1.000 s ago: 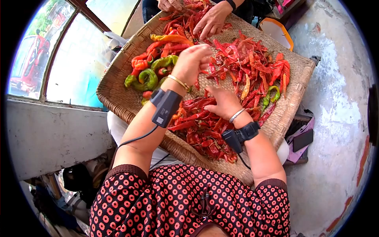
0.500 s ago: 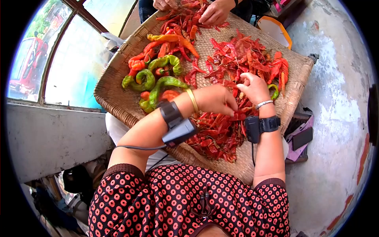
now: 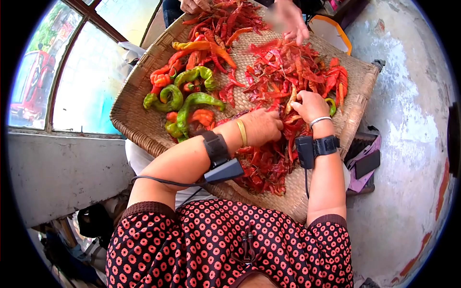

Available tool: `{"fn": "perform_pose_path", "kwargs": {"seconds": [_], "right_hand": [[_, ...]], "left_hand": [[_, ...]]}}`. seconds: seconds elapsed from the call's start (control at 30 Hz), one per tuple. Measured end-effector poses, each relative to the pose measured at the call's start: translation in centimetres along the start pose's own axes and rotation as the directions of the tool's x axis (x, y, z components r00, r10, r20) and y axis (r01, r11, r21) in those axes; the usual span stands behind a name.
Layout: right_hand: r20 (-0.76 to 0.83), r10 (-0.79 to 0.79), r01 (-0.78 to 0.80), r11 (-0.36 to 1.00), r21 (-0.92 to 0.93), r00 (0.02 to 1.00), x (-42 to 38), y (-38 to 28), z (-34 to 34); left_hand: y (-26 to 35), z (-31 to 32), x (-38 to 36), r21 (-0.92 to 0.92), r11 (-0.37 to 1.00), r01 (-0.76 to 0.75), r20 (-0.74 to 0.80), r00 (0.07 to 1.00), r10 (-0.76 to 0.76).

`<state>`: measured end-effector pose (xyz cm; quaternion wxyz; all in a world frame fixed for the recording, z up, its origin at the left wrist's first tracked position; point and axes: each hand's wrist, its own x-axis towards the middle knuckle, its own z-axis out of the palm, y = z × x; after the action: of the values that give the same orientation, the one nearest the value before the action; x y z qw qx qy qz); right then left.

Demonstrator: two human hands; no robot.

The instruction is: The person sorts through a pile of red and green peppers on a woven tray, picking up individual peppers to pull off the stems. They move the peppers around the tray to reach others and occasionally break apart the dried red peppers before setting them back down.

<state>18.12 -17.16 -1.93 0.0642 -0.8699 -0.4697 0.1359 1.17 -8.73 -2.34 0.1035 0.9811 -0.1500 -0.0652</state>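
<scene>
- Around the middle of the woven basket (image 3: 357, 103), dried red peppers (image 3: 271, 165) lie heaped from six o'clock up to two o'clock.
- Just below centre, toward five o'clock, we have our left hand (image 3: 263, 126) palm down on the heap, fingers curled; we cannot tell whether they are clamped on a pepper.
- At three o'clock we bend our right hand (image 3: 312, 106) over the same heap, thumb and fingertips close together at a pale yellow pepper (image 3: 291, 99); we cannot tell how firmly they grip it.
- Just beyond that hand we see a small green pepper (image 3: 331, 104).
- Toward nine o'clock we have curled green peppers (image 3: 198, 102), and toward ten, orange ones.
- At eleven and one o'clock we see a co-worker's two hands (image 3: 194, 6), the second blurred and open above the peppers.
- Outside the basket, at four o'clock, we see a dark phone (image 3: 367, 164) on purple cloth.
</scene>
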Motion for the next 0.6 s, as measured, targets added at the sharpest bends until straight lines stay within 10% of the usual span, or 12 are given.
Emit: {"fn": "perform_pose_path", "kwargs": {"seconds": [0.6], "right_hand": [[-0.023, 0.105, -0.095, 0.959, 0.269, 0.994, 0.9, -0.7, 1.2]], "left_hand": [[-3.4, 0.2, -0.9, -0.465, 0.876, 0.127, -0.132, 0.969, -0.21]]}}
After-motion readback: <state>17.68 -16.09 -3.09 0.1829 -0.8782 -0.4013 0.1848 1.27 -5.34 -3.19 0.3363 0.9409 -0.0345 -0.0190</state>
